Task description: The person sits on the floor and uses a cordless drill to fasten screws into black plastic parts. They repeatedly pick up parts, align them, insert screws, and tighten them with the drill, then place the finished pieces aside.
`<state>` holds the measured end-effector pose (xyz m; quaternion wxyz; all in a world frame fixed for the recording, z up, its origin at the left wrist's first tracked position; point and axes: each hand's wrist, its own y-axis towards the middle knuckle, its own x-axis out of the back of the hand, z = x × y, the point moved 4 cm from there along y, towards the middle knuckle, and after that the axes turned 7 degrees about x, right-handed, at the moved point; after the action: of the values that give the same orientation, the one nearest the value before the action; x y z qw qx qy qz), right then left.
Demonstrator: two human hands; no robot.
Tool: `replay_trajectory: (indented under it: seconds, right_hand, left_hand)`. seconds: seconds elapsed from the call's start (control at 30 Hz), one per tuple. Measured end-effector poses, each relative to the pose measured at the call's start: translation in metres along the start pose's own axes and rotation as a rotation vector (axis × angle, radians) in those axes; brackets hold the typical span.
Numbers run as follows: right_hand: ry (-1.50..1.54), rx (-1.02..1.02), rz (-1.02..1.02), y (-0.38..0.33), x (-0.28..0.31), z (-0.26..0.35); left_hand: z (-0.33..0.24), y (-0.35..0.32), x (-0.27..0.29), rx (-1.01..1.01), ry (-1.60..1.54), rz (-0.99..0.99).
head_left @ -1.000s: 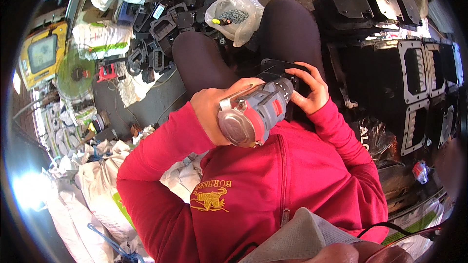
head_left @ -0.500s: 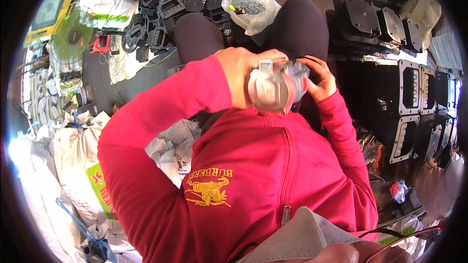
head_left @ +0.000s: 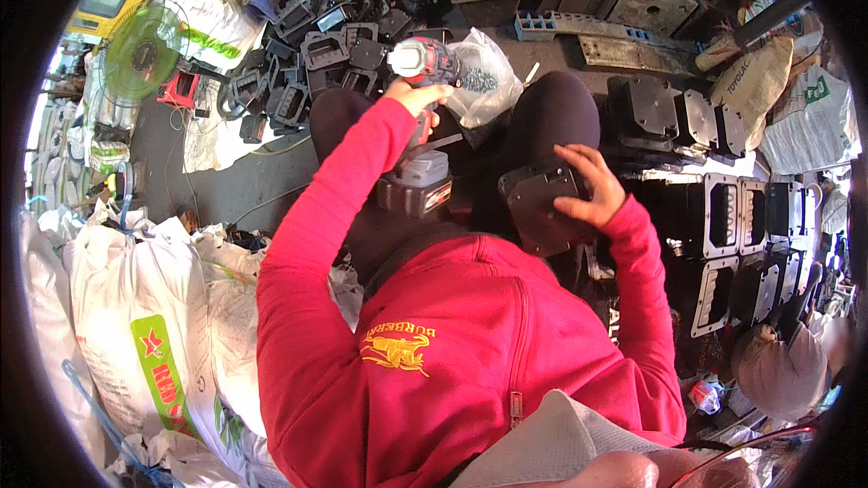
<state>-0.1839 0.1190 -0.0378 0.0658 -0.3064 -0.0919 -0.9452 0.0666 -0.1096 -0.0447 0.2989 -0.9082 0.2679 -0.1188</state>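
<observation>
My left hand (head_left: 414, 98) is wrapped round the handle of a red and grey cordless drill (head_left: 438, 61). The drill's head is over my left knee, and its black and grey battery (head_left: 414, 195) hangs toward my lap. On my right thigh lies a black rectangular plate-like part (head_left: 532, 208) with rounded corners; what is under it is hidden. My right hand (head_left: 592, 188) has its fingers spread over the right side of that part. Between my knees, a clear plastic bag (head_left: 493, 110) holds many small metal screws, close to the drill.
Black frames (head_left: 325, 50) are heaped at the far left, beside a green fan (head_left: 140, 54). Black housings (head_left: 721, 212) stand stacked on the right. A dark bin (head_left: 484, 2) is at the back. White sacks (head_left: 136, 298) crowd my left side.
The drill, which was near my chest between both hands, has moved forward and left in my left hand. My right hand has come away from it and down to the black part.
</observation>
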Motion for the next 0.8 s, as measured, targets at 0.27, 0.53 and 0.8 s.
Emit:
replay_trajectory:
  seconds: [0.27, 0.53, 0.8]
  right_hand:
    - [-0.136, -0.164, -0.225, -0.028, -0.015, 0.013]
    - [0.184, -0.152, -0.638, -0.025, 0.015, 0.018]
    - [1.222, -0.159, -0.705, 0.026, -0.005, 0.031]
  left_hand:
    - [0.054, 0.095, -0.026, 0.158, -0.046, 0.007]
    - [0.067, 0.087, -0.018, 0.015, -0.245, 0.069]
    - [0.035, -0.019, 0.016, -0.024, -0.307, 0.229]
